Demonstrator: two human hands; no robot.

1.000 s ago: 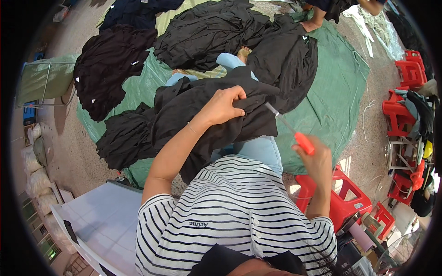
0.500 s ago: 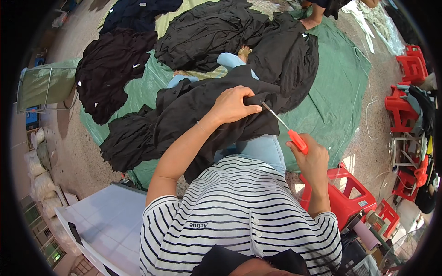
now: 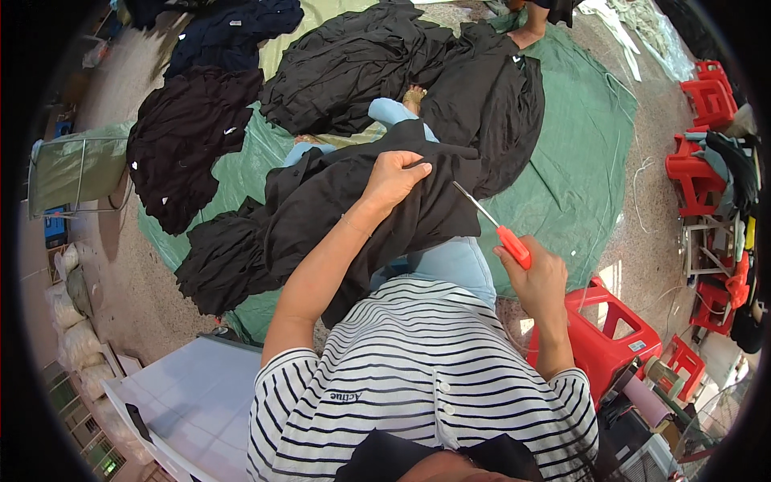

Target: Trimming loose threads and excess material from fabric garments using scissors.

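Note:
A black garment lies bunched across my lap, over my light blue trousers. The thumb and fingers of my left hand pinch a fold of it near its upper edge. On the right, my right hand is wrapped round the red handle of a slim tool with a thin metal shaft. Its exact kind is not clear. The tool's tip points up and left, over or beside the garment's right part, apart from my left hand.
Black clothes lie heaped ahead on a green tarp, with dark garments to the left. A red stool stands close on my right, a white panel at lower left. Another person's foot shows at the far edge.
My left hand has shifted slightly left along the cloth. The tool's tip, earlier at the fold by my left fingers, is now apart from them. The view has turned a little.

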